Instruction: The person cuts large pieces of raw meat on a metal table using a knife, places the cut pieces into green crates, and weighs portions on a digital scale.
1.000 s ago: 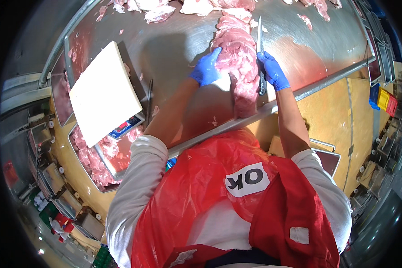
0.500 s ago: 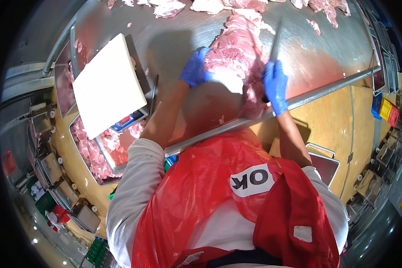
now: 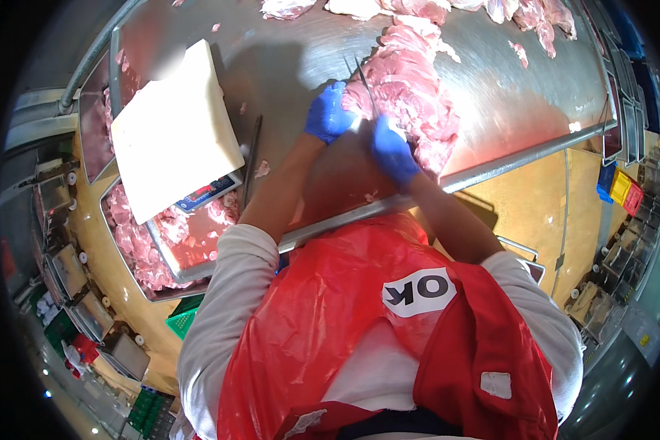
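A long slab of raw pink meat (image 3: 418,92) stretches across the steel table (image 3: 293,81) in front of me. My left hand (image 3: 328,114), in a blue glove, is closed at the slab's left edge, its fingers curled onto the meat. Also gloved in blue, my right hand (image 3: 394,152) grips a knife, though its handle is hidden in the fist. The thin knife blade (image 3: 365,84) points away from me and lies over the left side of the meat, close to my left hand.
A white board (image 3: 176,132) rests at the left over a device with a blue panel (image 3: 207,192). Beside it lies a dark rod (image 3: 253,154). Meat trimmings fill a metal tub (image 3: 125,275) at lower left. More meat pieces (image 3: 543,16) lie along the far side.
My right hand has swung left with the knife, from the slab's right side to its left edge. My left hand stays at the meat's edge. The view has shifted slightly.
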The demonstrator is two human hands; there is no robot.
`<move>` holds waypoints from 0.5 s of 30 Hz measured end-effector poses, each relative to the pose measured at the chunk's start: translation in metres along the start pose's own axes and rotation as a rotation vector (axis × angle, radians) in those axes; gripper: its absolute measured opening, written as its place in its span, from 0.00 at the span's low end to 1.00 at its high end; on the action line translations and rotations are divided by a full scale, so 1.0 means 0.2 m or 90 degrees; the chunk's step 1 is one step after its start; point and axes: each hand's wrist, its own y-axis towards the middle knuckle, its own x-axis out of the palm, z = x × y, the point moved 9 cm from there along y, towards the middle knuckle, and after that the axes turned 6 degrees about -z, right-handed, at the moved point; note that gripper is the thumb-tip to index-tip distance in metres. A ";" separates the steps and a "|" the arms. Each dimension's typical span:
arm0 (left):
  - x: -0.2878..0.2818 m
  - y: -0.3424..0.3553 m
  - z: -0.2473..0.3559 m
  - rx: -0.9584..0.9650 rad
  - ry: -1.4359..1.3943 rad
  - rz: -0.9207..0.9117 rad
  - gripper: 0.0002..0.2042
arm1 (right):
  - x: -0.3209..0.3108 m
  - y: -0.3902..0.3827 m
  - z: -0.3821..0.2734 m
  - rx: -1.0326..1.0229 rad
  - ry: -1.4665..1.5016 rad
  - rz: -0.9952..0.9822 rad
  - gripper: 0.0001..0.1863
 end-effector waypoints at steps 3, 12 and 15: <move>0.04 -0.02 0.02 0.022 0.045 -0.020 0.18 | 0.08 -0.05 0.07 0.034 0.085 -0.023 0.11; -0.01 -0.02 -0.08 0.010 0.066 0.039 0.11 | -0.02 0.11 -0.06 -0.051 -0.222 -0.101 0.09; -0.14 0.01 -0.31 -0.094 -0.043 0.045 0.12 | 0.02 -0.19 0.10 -0.017 -0.175 -0.194 0.09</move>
